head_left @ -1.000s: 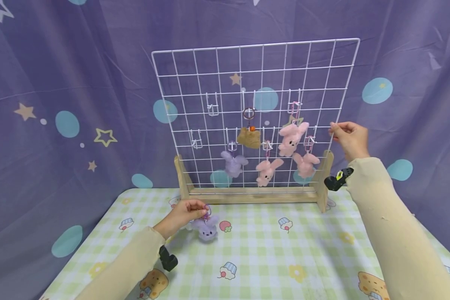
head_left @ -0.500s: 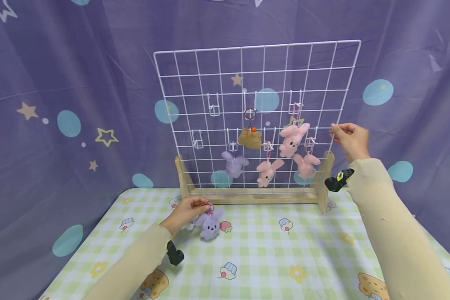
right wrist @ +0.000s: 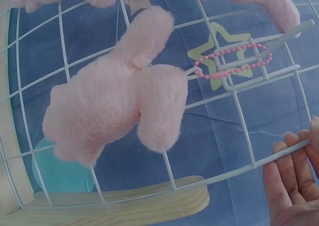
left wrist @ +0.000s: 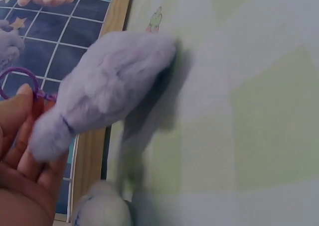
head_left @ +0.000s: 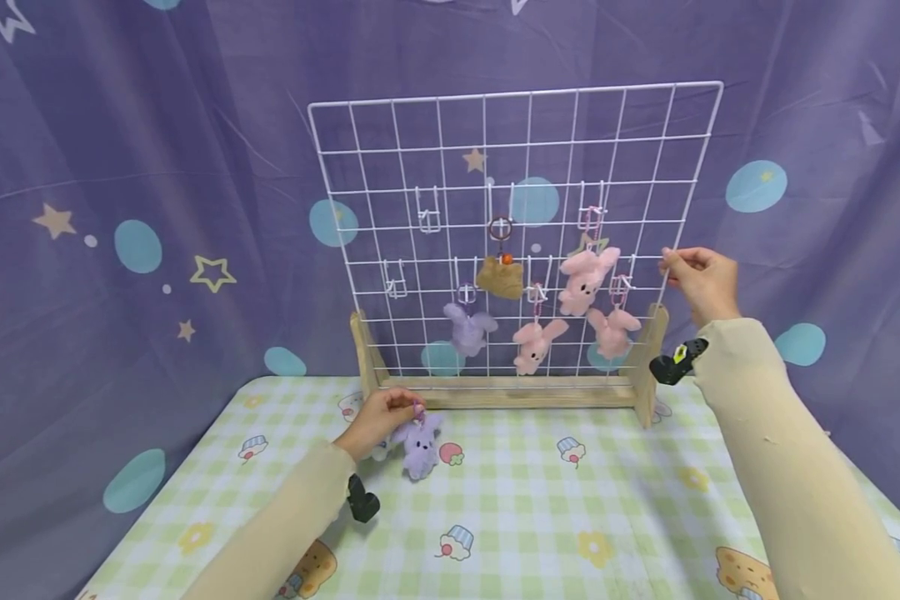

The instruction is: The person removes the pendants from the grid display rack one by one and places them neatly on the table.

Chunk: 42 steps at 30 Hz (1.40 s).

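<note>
Pinching 1 purple bunny (head_left: pixel 422 450) by ring (left wrist: pixel 20 68) w/ L hand (head_left: pixel 378 419), low in front of rack (head_left: pixel 525 393); gripping its side wire (head_left: pixel 695 178) w/ R hand (head_left: pixel 705 279). Prob. light, soft; best held by ring.

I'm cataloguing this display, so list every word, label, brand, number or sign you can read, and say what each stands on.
None: no readable words, labels, brands, numbers or signs appear in any view.
The tablecloth and curtain show only printed pictures, such as cupcakes and stars.
The black wrist camera on the right arm has a yellow mark, too small to make out.
</note>
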Each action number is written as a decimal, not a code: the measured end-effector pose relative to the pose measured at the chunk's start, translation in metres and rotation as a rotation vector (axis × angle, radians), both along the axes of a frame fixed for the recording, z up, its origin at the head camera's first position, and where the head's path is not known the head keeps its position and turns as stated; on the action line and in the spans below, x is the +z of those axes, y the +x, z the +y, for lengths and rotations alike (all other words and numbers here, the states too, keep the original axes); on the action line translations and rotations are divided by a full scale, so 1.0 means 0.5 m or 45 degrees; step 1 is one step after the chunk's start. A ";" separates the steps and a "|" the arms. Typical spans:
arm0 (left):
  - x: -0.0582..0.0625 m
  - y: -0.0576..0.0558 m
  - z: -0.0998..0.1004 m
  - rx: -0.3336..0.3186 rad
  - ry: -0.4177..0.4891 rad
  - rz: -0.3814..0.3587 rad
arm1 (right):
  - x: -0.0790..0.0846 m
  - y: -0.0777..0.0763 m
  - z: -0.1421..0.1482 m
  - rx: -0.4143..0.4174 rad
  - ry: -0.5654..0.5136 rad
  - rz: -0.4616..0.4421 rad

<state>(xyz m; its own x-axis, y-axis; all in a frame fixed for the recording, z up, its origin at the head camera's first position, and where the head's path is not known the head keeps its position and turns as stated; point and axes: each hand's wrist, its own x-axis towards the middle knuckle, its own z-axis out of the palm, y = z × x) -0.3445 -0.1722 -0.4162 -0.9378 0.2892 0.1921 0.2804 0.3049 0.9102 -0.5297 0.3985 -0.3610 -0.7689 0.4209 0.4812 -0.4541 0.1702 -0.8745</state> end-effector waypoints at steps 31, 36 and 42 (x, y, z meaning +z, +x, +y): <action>-0.013 -0.036 0.036 0.226 -0.148 0.120 | 0.003 -0.008 0.001 0.062 -0.076 0.034; -0.011 -0.034 0.037 0.289 -0.234 0.122 | 0.000 -0.006 0.002 0.023 -0.033 -0.007; -0.010 -0.029 0.030 0.342 -0.300 0.159 | -0.001 -0.001 0.002 0.039 -0.040 0.005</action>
